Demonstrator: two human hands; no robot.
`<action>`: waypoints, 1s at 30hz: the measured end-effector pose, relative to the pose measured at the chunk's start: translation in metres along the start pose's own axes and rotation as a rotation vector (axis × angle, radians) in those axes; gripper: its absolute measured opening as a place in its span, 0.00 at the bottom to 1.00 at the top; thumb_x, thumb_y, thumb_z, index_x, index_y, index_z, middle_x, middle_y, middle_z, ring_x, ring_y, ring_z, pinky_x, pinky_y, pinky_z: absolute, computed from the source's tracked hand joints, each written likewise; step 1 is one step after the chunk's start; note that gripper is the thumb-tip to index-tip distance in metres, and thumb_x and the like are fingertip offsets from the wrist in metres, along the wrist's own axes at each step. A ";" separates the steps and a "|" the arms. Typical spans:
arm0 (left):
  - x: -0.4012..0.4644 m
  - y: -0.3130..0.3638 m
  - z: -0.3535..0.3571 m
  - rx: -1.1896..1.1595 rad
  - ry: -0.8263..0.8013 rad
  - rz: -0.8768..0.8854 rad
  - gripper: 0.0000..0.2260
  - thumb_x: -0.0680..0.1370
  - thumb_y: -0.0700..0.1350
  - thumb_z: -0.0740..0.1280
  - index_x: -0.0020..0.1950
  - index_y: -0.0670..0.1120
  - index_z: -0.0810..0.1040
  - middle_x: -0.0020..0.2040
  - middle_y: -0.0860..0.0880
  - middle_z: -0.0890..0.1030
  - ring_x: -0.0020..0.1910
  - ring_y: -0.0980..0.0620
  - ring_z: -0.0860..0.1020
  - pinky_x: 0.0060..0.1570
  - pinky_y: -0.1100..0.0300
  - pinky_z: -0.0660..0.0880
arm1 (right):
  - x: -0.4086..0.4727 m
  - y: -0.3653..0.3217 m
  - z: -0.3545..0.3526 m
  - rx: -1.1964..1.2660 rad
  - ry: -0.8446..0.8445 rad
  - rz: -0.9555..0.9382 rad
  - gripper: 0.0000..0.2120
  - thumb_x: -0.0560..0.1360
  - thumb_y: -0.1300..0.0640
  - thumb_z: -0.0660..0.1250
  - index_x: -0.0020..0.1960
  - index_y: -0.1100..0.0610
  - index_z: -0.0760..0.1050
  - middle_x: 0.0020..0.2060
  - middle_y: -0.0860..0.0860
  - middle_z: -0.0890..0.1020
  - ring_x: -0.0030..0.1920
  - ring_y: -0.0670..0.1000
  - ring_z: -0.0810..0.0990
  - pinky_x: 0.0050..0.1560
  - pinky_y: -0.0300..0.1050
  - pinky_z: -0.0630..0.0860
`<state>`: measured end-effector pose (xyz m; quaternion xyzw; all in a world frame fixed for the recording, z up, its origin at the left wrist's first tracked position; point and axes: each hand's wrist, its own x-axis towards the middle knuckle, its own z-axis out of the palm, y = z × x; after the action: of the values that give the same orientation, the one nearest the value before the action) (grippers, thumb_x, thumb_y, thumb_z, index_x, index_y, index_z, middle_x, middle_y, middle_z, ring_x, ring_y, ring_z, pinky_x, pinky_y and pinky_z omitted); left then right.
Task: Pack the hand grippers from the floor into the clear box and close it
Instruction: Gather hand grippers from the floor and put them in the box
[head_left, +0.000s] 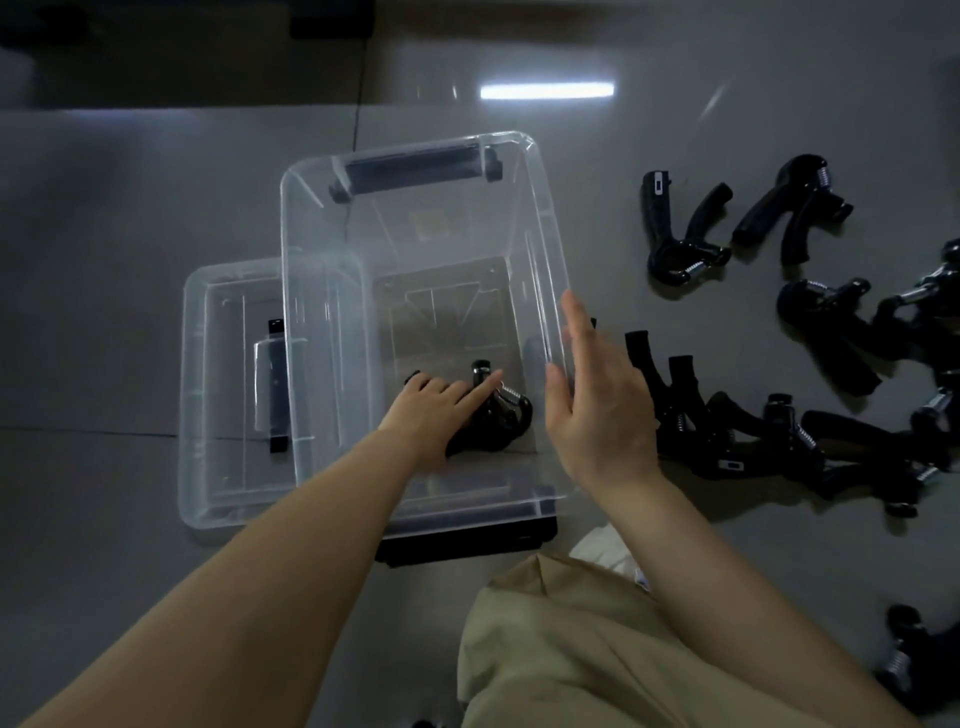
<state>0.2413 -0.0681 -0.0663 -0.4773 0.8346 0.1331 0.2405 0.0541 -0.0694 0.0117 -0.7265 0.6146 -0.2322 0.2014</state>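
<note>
Head view, looking down at a grey tiled floor (156, 182). Clear box (540, 218) stands open at centre, with black latch handles at its far and near ends; its clear lid (218, 395) lies flat on the floor against the box's left side, partly tucked under it, presumably parked there to keep the opening free while packing.

Left hand (436, 410) reaches down inside the box, fingers spread and resting on a hand gripper (498, 415) lying on the box floor near the near wall. Whether the fingers grasp it or have let go cannot be told; the pose suggests setting it down or nudging it into place.

Right hand (597, 405) is open and empty, fingers extended, palm against or just beside the box's right wall, probably steadying the box or on its way to the next piece.

Remaining hand grippers (810, 436) lie scattered on the floor to the right of the box, a dense row just beside the right hand and looser ones (675, 234) farther off.

By the count visible, packing is at an early stage: one gripper is boxed, many are unpacked, and the lid is off.
</note>
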 end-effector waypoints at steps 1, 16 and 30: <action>-0.002 0.000 0.000 0.023 -0.016 0.039 0.51 0.69 0.50 0.70 0.74 0.52 0.31 0.69 0.48 0.67 0.64 0.45 0.69 0.67 0.50 0.60 | -0.001 -0.001 0.001 0.008 -0.005 -0.004 0.29 0.76 0.61 0.62 0.74 0.58 0.57 0.53 0.56 0.79 0.49 0.55 0.79 0.50 0.52 0.76; -0.012 -0.010 0.010 -0.505 -0.134 -0.117 0.50 0.70 0.55 0.70 0.73 0.58 0.32 0.72 0.49 0.65 0.73 0.48 0.59 0.70 0.42 0.56 | -0.002 0.000 0.003 0.042 -0.010 0.014 0.28 0.77 0.59 0.60 0.74 0.56 0.56 0.47 0.55 0.78 0.43 0.52 0.77 0.44 0.55 0.78; -0.011 0.008 -0.055 -0.750 0.057 -0.406 0.33 0.72 0.51 0.70 0.74 0.54 0.59 0.69 0.49 0.70 0.67 0.47 0.69 0.66 0.46 0.64 | -0.005 0.008 -0.012 0.180 -0.124 0.103 0.29 0.78 0.40 0.53 0.75 0.47 0.50 0.64 0.53 0.70 0.61 0.52 0.71 0.62 0.55 0.68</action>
<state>0.2246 -0.0804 -0.0140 -0.6899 0.6238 0.3641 0.0482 0.0401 -0.0662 0.0170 -0.6858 0.6142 -0.2306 0.3151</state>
